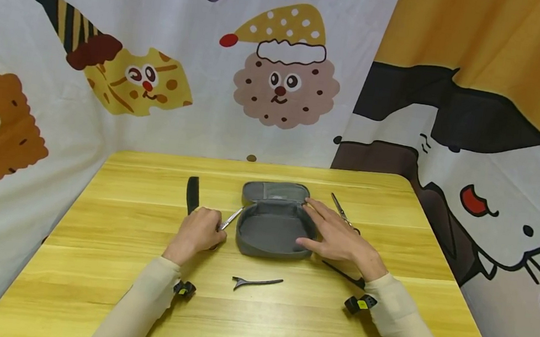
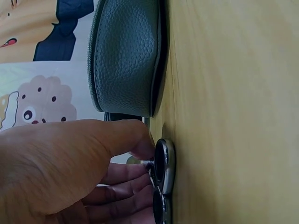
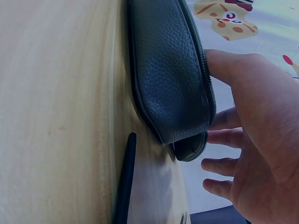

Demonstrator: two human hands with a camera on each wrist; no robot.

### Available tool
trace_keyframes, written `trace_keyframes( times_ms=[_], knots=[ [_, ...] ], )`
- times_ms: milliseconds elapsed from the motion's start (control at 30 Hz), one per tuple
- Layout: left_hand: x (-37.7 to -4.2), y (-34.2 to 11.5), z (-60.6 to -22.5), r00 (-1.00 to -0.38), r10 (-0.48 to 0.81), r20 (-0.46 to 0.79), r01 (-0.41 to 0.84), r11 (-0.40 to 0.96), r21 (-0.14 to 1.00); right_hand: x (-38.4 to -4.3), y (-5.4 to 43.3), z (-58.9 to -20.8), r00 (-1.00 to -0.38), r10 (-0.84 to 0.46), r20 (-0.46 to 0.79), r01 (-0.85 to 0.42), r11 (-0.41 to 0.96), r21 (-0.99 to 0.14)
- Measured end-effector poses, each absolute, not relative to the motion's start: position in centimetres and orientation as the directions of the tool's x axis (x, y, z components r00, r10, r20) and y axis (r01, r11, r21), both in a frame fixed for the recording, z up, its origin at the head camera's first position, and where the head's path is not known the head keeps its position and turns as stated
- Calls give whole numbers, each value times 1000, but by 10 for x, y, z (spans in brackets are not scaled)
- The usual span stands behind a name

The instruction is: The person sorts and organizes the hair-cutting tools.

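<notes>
A grey zip case [image 1: 274, 252] lies unfolded on the table, its lid [image 1: 279, 192] laid back behind it. Just left of the case, my left hand [image 1: 198, 230] pinches a pair of silver scissors [image 1: 231, 219] between thumb and fingers; the black finger rings [image 2: 166, 161] show close above the wood in the left wrist view. My right hand [image 1: 339, 235] rests at the case's right rim with fingers spread and nearly straight, and the thumb meets the zipped edge [image 3: 205, 70]. Whether the other fingertips touch the case is unclear.
Behind my left hand lies a dark flat strip [image 1: 192, 193], possibly a comb. A second pair of scissors [image 1: 340, 207] lies right of the lid. One dark hair clip [image 1: 257, 282] is in front of the case; another dark slender piece [image 1: 343, 274] lies beside my right wrist.
</notes>
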State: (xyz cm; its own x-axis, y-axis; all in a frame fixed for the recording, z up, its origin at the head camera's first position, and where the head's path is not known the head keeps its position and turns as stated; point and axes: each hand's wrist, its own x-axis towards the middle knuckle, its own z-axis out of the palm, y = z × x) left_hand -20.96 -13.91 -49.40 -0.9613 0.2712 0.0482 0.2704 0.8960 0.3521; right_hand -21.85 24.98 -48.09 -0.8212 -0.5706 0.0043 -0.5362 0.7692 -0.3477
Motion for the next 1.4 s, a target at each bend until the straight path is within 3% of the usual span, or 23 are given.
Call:
trace_keyframes(
  times_ms=[300,900,1133,1400],
  knots=[
    [-211,-141,-499,-954,286,88,299,894,333,-219,250,-481,-818,-575,18,-546,766,-340],
    [-210,-150,-481,-945,281,168,327,837,438,-218,249,-480,-816,-578,17,-552,770,-321],
    [-208,-143,-463,-920,243,308,371,791,486,-220,251,-474,-810,-585,42,-567,763,-310],
    [-201,-129,-441,-872,248,423,447,758,476,-222,248,-452,-800,-580,155,-593,724,-353]
  ],
)
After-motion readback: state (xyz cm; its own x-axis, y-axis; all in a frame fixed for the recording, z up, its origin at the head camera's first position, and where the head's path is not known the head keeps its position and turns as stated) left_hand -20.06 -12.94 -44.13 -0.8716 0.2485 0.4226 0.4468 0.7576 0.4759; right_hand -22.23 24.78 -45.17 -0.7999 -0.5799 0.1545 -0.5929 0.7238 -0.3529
